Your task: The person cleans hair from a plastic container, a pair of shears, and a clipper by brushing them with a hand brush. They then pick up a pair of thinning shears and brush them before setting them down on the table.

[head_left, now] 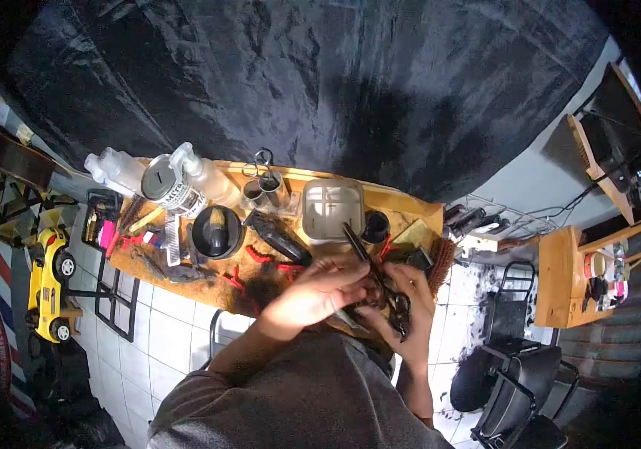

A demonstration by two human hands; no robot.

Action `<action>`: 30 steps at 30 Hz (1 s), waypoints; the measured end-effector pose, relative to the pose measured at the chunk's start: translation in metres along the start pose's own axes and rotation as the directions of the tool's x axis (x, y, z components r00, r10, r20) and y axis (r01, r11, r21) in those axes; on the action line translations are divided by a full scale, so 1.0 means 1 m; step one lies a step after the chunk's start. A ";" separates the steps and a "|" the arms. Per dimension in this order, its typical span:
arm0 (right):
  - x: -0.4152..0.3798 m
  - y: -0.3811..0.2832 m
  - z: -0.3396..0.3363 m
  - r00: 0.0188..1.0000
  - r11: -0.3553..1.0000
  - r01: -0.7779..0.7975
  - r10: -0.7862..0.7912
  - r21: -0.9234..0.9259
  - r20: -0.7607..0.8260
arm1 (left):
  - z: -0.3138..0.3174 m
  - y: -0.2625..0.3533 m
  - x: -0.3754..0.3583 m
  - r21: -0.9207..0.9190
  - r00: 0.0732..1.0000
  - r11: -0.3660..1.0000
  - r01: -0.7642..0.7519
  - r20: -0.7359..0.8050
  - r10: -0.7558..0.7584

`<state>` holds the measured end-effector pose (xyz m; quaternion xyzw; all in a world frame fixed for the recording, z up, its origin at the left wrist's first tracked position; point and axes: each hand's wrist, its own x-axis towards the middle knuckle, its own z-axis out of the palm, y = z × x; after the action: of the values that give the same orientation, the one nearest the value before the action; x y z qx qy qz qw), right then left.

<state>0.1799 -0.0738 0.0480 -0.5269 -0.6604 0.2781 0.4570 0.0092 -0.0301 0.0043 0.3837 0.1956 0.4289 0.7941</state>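
Close in front of my body, my left hand pinches a slim dark stick-like tool that points up and away. Beside it on the right, my right hand curls around a dark object with a cable-like or shiny part; its exact shape is hard to make out. Both hands are close together over the near edge of the wooden table. Just beyond them lies a metal tray, with a black cup at its right. A black clipper lies left of the tray.
On the table's left are a black bowl with a brush, a white comb, a labelled can, clear bottles and red clips. Scissors stand in a cup. A brown brush is at the right edge; a black chair stands lower right.
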 end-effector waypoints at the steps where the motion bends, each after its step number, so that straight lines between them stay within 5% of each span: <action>1: 0.000 0.006 0.000 0.999 0.999 0.024 -0.024 -0.030 -0.032 | 0.002 -0.005 0.007 -0.232 0.991 0.964 0.128 0.000 -0.131; 2: 0.003 0.008 -0.001 0.997 0.997 0.046 -0.049 -0.060 -0.062 | 0.001 -0.008 0.012 -0.449 0.966 0.860 0.243 0.032 -0.257; 4: 0.009 0.004 -0.005 0.991 0.995 0.073 -0.080 -0.066 -0.104 | -0.001 -0.007 0.009 -0.535 0.979 0.823 0.193 0.051 -0.197; 8: 0.022 0.004 -0.007 0.971 1.000 0.020 -0.020 -0.003 -0.240 | 0.009 0.008 0.008 -0.283 0.963 0.930 0.233 -0.070 -0.262; 10: 0.035 -0.001 -0.008 0.971 0.986 -0.094 0.121 0.135 -0.207 | 0.012 0.017 0.013 0.337 0.987 0.932 0.133 -0.133 -0.093; 12: 0.053 0.000 -0.007 0.977 0.999 0.022 -0.013 0.042 -0.211 | 0.023 0.024 0.011 0.324 0.970 0.939 0.118 -0.240 -0.039; 16: 0.089 -0.003 0.002 0.972 0.997 0.082 -0.082 -0.010 -0.220 | 0.022 0.034 0.014 0.627 0.945 0.768 0.129 -0.314 0.097; 18: 0.108 0.008 0.008 0.989 0.992 0.081 -0.091 -0.093 -0.114 | 0.028 0.040 0.019 0.898 0.881 0.440 0.009 -0.215 0.421; 19: 0.116 0.014 0.016 0.987 0.995 0.098 -0.102 -0.035 -0.126 | 0.026 0.037 0.020 0.897 0.880 0.442 0.007 -0.215 0.422; 21: 0.129 0.015 0.022 0.984 0.986 0.131 -0.142 -0.104 -0.108 | 0.015 0.029 0.025 0.982 0.802 0.172 -0.076 -0.043 0.596; 26: 0.145 0.035 0.039 0.961 0.913 0.245 -0.273 -0.327 -0.041 | 0.009 0.025 0.023 0.992 0.806 0.122 0.022 -0.090 0.586; 30: 0.141 0.037 0.046 0.982 0.901 0.158 -0.185 -0.405 -0.028 | 0.006 0.026 0.023 0.997 0.806 0.082 0.004 -0.052 0.590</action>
<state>0.1509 0.0756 0.0409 -0.5580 -0.7317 0.0783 0.3836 0.0120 -0.0050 0.0294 0.7215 0.5157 0.4286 0.1726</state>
